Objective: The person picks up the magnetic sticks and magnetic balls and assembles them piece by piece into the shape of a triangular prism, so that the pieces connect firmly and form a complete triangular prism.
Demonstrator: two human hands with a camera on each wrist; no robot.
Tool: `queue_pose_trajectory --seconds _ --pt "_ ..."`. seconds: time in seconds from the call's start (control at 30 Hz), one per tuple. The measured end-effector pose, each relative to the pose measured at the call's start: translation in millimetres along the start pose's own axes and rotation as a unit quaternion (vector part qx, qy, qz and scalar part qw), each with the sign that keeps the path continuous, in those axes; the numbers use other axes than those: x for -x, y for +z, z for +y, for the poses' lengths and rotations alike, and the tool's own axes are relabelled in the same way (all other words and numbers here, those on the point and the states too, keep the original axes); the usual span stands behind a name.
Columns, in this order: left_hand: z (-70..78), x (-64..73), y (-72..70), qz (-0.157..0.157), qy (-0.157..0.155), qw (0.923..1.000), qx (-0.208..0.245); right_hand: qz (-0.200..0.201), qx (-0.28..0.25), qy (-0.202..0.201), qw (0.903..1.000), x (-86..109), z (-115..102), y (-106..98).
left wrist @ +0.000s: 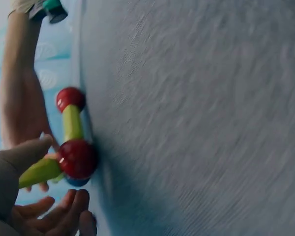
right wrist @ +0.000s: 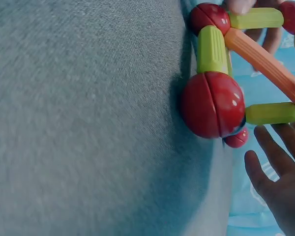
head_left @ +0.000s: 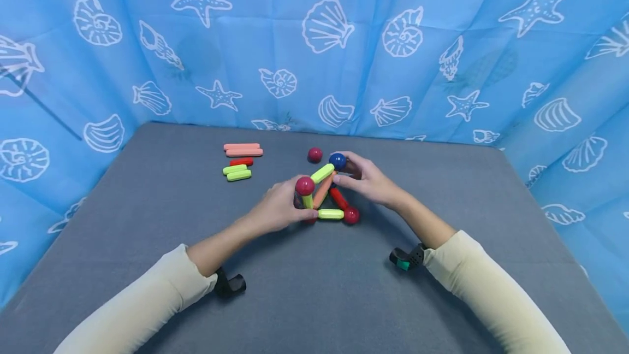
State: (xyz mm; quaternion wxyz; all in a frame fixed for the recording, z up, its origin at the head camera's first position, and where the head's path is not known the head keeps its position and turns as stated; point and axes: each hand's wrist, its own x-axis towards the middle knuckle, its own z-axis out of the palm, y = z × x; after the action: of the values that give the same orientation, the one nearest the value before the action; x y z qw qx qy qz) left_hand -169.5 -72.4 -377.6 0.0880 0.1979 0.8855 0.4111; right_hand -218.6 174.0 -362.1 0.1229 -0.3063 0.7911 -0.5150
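Observation:
A frame of magnetic rods and balls stands on the table between the hands. My left hand [head_left: 282,204] is around its left side, beside the upper red ball [head_left: 305,186], with the thumb at the front lime rod [head_left: 331,214]. Thumb and fingers of my right hand [head_left: 368,179] hold the blue ball [head_left: 337,161] at the top. A lime rod [head_left: 322,173] joins these two balls. An orange rod [right wrist: 265,64] slants across the frame. At the front right corner are a red ball [right wrist: 214,104] and a red rod [head_left: 339,198]. The lower left ball is mostly hidden.
A loose red ball [head_left: 315,154] lies behind the frame. To the left lie two orange rods [head_left: 244,152], a short red rod [head_left: 242,161] and two lime rods [head_left: 239,175]. A blue shell-patterned curtain [head_left: 295,42] borders the grey table [head_left: 314,299].

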Motion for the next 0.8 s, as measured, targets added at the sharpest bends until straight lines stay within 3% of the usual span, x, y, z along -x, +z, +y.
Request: queue_pose_trajectory --seconds 0.17,0.43,0.8 --pt "-0.7 0.3 10.1 -0.002 -0.033 0.9995 -0.002 0.017 0.007 0.004 0.9998 -1.4 1.8 3.0" --pt "-5.4 -4.7 5.0 0.008 -0.05 0.9972 -0.055 0.056 0.065 -0.005 0.9963 4.0 5.1 4.9" --pt "-19.2 -19.2 -2.2 0.017 -0.006 0.9977 -0.066 0.063 0.105 0.016 0.9924 5.4 6.8 7.9"
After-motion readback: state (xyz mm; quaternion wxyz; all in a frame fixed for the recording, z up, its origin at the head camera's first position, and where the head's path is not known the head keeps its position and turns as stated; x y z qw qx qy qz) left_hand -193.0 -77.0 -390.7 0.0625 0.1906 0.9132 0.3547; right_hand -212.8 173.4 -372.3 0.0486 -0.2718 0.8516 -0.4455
